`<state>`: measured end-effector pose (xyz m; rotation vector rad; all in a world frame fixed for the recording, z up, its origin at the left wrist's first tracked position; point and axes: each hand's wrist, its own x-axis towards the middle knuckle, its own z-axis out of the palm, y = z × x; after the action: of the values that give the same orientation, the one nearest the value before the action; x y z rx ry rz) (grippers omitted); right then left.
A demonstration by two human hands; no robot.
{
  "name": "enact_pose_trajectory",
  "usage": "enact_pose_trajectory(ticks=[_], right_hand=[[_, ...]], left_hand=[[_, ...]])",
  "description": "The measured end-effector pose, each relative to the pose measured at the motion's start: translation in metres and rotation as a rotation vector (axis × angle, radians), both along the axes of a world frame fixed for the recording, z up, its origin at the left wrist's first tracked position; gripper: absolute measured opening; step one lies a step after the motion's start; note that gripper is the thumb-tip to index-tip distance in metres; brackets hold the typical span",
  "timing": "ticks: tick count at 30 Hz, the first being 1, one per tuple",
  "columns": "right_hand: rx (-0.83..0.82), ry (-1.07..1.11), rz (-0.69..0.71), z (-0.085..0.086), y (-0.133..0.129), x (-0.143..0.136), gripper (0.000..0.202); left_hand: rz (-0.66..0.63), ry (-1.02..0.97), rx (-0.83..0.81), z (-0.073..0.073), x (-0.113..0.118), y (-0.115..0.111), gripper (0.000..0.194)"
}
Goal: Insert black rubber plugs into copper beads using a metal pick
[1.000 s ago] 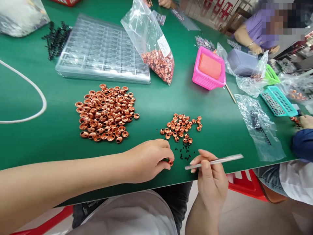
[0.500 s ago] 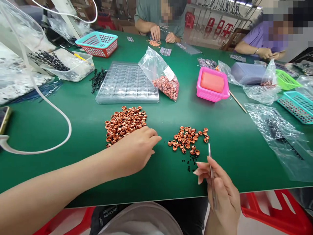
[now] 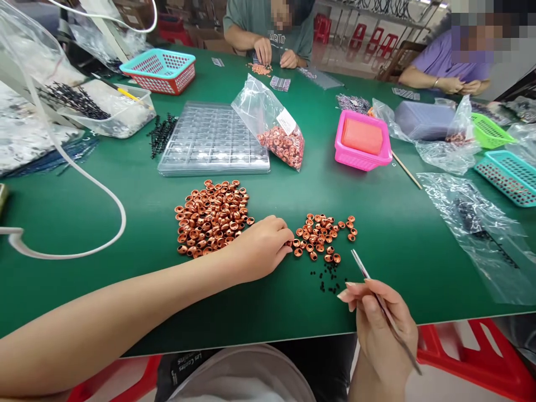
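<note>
My left hand reaches to the left edge of a small spread of copper-coloured beads, its fingers closed at a cup-shaped bead. Behind its wrist lies a larger heap of the same beads, partly covered by the hand and forearm. Near the table's front edge, my right hand grips metal tweezers, with their tips pointing up and left, off the table's beads. Tiny black pieces are scattered between the small spread and my right hand.
Behind the heap are clear plastic trays and a bag of copper beads. A pink basket stands to their right, a plastic bag with black parts farther right. A white cable loops at left. Two co-workers sit across.
My left hand has moved right, from beside the larger heap to the small spread's edge. My right hand has turned the tweezers so they slant more to the left.
</note>
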<state>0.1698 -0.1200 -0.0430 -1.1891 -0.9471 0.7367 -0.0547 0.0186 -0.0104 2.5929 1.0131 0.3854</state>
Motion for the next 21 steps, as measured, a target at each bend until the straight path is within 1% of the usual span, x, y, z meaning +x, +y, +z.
enact_pose_trajectory(ticks=[5, 7, 11, 16, 21], right_hand=[[0.125, -0.009, 0.064, -0.004, 0.003, 0.004, 0.021], [0.161, -0.064, 0.096, -0.002, 0.004, 0.004, 0.021], [0.210, -0.189, 0.099, 0.006, 0.005, 0.003, 0.022], [0.195, -0.213, 0.098, 0.009, 0.005, 0.002, 0.023], [0.170, -0.193, 0.092, 0.006, 0.007, -0.002, 0.026]], left_hand=[[-0.142, 0.119, 0.224, -0.001, 0.000, -0.001, 0.022], [-0.191, 0.174, 0.294, -0.003, 0.002, 0.001, 0.023], [-0.279, 0.269, 0.416, -0.003, 0.004, 0.006, 0.024], [-0.319, 0.291, 0.487, 0.001, 0.005, 0.009, 0.023], [-0.316, 0.256, 0.499, -0.004, 0.004, 0.016, 0.023]])
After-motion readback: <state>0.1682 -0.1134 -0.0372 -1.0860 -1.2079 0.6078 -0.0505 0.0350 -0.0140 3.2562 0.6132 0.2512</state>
